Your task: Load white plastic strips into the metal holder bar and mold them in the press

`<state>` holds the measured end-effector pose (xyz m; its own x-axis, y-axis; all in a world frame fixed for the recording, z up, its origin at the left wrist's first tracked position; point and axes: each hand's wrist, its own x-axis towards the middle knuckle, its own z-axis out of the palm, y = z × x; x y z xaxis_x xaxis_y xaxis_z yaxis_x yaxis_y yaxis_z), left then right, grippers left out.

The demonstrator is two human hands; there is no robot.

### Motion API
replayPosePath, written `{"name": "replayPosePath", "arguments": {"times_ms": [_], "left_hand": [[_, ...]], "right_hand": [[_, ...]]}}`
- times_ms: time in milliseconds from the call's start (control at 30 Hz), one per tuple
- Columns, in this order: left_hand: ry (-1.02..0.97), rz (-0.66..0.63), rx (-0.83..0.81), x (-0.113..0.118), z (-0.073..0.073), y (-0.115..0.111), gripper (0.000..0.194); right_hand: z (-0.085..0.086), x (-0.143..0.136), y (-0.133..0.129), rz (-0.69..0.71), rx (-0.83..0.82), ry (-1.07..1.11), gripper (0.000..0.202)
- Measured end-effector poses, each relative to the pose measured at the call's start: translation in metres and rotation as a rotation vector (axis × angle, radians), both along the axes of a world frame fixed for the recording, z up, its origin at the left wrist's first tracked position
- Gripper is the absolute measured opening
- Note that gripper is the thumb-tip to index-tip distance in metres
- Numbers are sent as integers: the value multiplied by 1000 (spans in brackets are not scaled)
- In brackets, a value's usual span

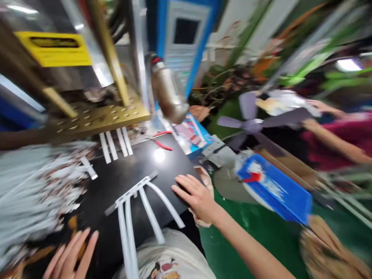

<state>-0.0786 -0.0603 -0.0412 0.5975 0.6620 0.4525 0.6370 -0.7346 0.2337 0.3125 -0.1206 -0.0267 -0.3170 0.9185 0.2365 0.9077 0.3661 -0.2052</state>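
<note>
My left hand is at the lower left, fingers stretched out and apart, beside the dark table edge and below a pile of white strips. My right hand lies open at the table's right edge, fingers reaching over the black surface, holding nothing. Between the hands lies a narrow pale bar with several white flat strips fastened to it; they fan out toward me and hang past the front edge. A short white piece lies near the pile. More white strips stick out beneath the machine's brass plate.
The machine with a yellow label stands over the table's back left. Red-handled pliers, a steel flask and a blue box are behind. At right are a purple fan, a blue bin and another person's arm.
</note>
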Motion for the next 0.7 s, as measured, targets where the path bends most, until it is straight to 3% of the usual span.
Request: {"name": "replayPosePath", "arguments": {"times_ms": [100,200,300,367,567,633,700], "left_hand": [[142,8,-33,-25,15,-10,61],[71,102,7,-3,19,7,56],[84,199,60,34,18,28,39],[91,214,-14,49,15,38,31],[25,97,-245,45,8,55,29],[21,56,-246,43,10,57,26],[24,38,-216,42,11,59,24]], "right_hand": [[20,10,22,93,-237,104,60],[34,-4,54,153,-277,236,52],[32,-27,95,215,-186,324,43],[25,-35,123,322,-200,328,32],[21,-52,185,606,-522,462,12],[20,-75,203,556,-626,567,16],[20,-97,220,366,-613,680,23]]}}
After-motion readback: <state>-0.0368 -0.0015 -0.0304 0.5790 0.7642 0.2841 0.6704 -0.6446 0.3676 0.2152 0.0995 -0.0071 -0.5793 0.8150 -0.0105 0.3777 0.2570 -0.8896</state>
